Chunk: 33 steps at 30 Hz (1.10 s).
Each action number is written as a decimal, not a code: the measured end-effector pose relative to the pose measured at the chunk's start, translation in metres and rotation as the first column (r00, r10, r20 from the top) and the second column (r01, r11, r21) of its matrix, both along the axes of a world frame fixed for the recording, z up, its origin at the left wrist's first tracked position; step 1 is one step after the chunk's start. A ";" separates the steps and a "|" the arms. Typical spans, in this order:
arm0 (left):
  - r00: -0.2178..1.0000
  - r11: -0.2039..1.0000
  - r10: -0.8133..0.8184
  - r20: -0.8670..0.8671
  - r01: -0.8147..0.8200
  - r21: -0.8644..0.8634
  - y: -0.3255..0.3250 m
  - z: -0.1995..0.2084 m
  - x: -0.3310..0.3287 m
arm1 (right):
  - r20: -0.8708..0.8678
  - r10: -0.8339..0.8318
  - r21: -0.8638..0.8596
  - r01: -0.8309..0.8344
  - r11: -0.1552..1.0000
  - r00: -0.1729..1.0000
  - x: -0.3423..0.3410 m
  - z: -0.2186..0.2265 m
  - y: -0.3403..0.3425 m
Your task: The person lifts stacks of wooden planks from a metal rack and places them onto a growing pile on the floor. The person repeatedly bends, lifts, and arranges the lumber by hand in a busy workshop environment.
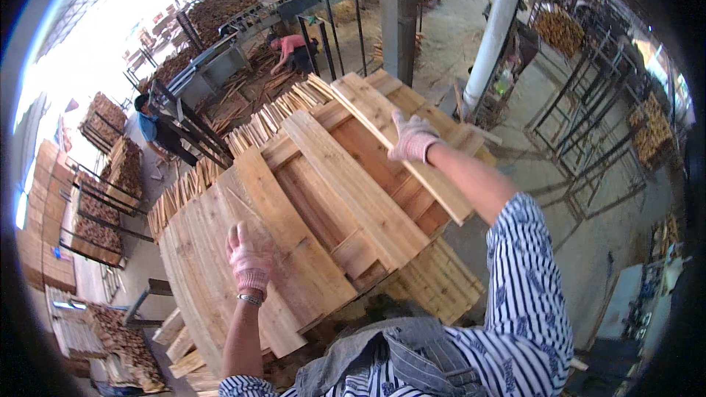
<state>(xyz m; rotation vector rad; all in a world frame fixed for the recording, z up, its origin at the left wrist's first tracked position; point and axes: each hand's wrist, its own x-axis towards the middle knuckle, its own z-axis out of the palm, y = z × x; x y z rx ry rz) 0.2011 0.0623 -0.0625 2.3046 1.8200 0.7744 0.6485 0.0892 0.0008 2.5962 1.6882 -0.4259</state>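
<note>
In front of me lies a stack of sawn wooden boards. My right hand (414, 138), in a pale pinkish work glove, grips a long narrow board (368, 106) on the stack's right side. My left hand (250, 257), gloved alike, hovers at or just over the wide boards (202, 242) on the left. Its fingers are parted and slightly bent, with nothing in them. Between the hands, one loose board (353, 191) slants across the top. Gaps beside it show reddish boards (305, 198) of a lower layer.
Thin wood strips (283, 114) line the stack's far edge. Beyond it, a person in a pink top (294, 48) bends over scattered strips, and a person in blue (151, 129) stands left. A grey column (398, 22), a white pipe (496, 37) and metal racks (588, 117) stand around.
</note>
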 end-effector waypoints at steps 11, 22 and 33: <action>0.977 0.998 0.037 -0.210 -0.046 -0.035 0.000 -0.008 -0.013 | -0.173 0.231 0.094 -0.217 0.972 0.958 -0.109 0.005 -0.010; 0.967 1.000 0.001 -0.254 0.007 0.028 0.000 -0.007 -0.011 | -0.141 0.196 0.181 -0.169 0.969 0.970 -0.060 -0.023 -0.008; 0.958 1.000 0.015 -0.285 -0.012 0.010 0.000 -0.009 -0.005 | 0.068 0.012 0.161 -0.023 0.987 0.998 -0.014 -0.034 -0.026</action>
